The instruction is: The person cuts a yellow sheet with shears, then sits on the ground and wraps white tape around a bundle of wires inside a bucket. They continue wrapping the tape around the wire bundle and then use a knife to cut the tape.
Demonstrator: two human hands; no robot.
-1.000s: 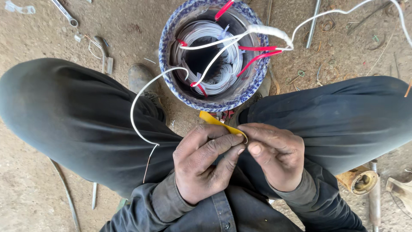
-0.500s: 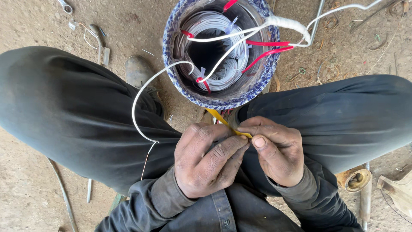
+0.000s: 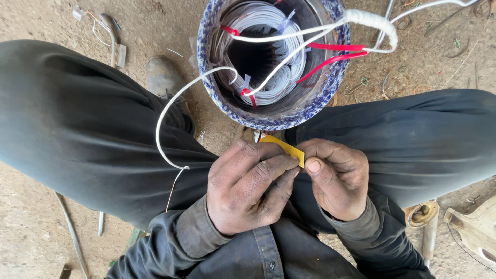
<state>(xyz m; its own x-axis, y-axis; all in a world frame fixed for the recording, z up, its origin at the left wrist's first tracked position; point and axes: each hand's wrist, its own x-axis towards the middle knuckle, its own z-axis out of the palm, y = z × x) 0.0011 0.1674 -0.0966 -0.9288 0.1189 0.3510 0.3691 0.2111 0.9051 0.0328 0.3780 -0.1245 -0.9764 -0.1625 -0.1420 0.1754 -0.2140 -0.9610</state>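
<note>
Both hands meet in my lap over dark trousers. My left hand (image 3: 248,188) and my right hand (image 3: 335,176) pinch a small yellow strip (image 3: 282,146) between thumbs and fingertips. Just beyond them stands a round motor stator (image 3: 274,111) with a blue-and-white speckled rim, wound inside with pale wire coils. White sleeved leads (image 3: 289,37) and red sleeved leads (image 3: 330,59) cross its opening. One white lead (image 3: 164,111) loops out over my left thigh and ends in a bare copper tip.
I sit on a dirt floor. A shoe (image 3: 164,77) lies left of the stator. Metal tools (image 3: 114,39) and wire scraps lie at upper left, a rod (image 3: 428,235) and a pale curved part (image 3: 475,232) at lower right.
The view has shifted so the stator sits higher in frame. My hands stay together on the yellow strip, which now points up and left between the fingertips.
</note>
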